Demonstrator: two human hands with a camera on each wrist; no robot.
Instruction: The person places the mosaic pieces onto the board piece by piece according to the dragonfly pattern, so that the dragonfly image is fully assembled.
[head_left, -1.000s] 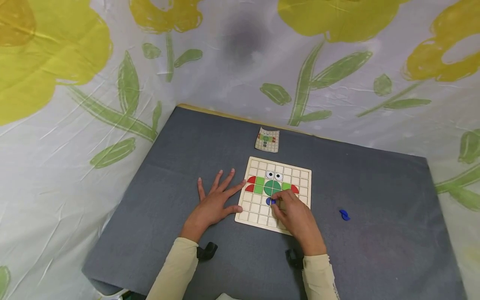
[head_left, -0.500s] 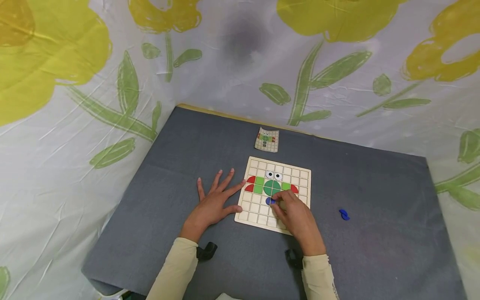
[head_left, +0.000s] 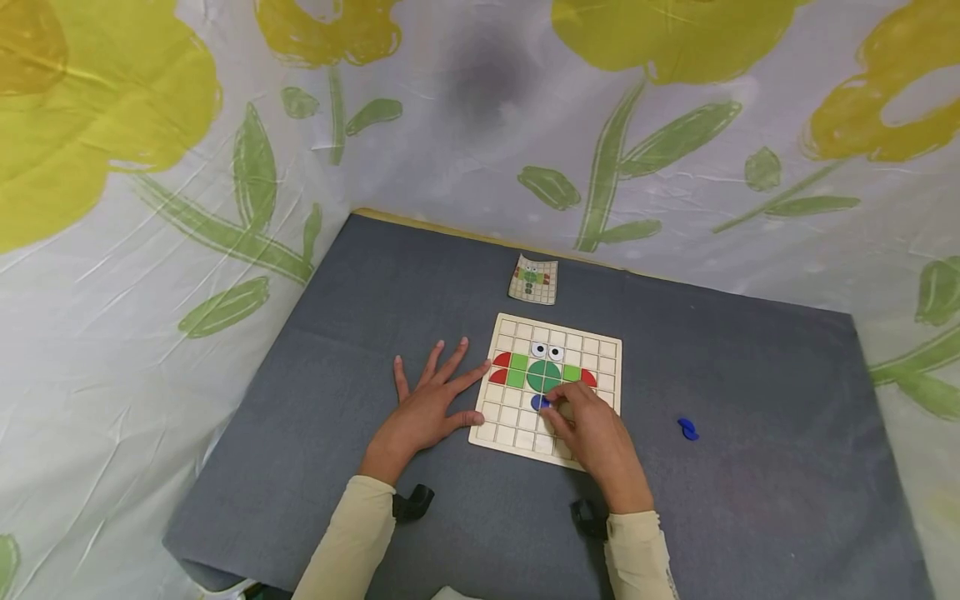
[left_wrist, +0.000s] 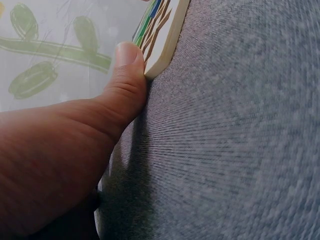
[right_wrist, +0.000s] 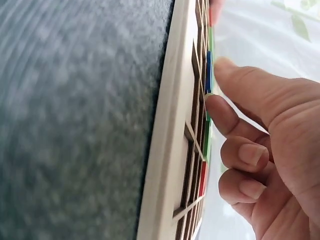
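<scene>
A square wooden grid board [head_left: 506, 433] lies on the table, bearing red, light green and dark green pieces and two round eye pieces [head_left: 547, 352]. My left hand [head_left: 423, 412] is spread flat at its left side, with the thumb [left_wrist: 129, 62] and index fingertip on the edge. Over the board's lower middle, my right hand [head_left: 592, 429] pinches at a blue piece [head_left: 537, 402] between thumb and index finger, its other fingers curled. Blue edges [right_wrist: 209, 72] show by those fingertips in the right wrist view; the fingers partly hide the piece in the head view.
Two small blue curved pieces [head_left: 687, 429] lie together on the grey table right of the board. Behind the board is a pattern card [head_left: 534, 280] showing a similar coloured figure on a grid. A flower-printed curtain [head_left: 480, 150] stands along the table's back and left sides.
Hardly anything differs: the right fingertips shift very slightly at the blue piece, while the left hand stays still on the board's edge.
</scene>
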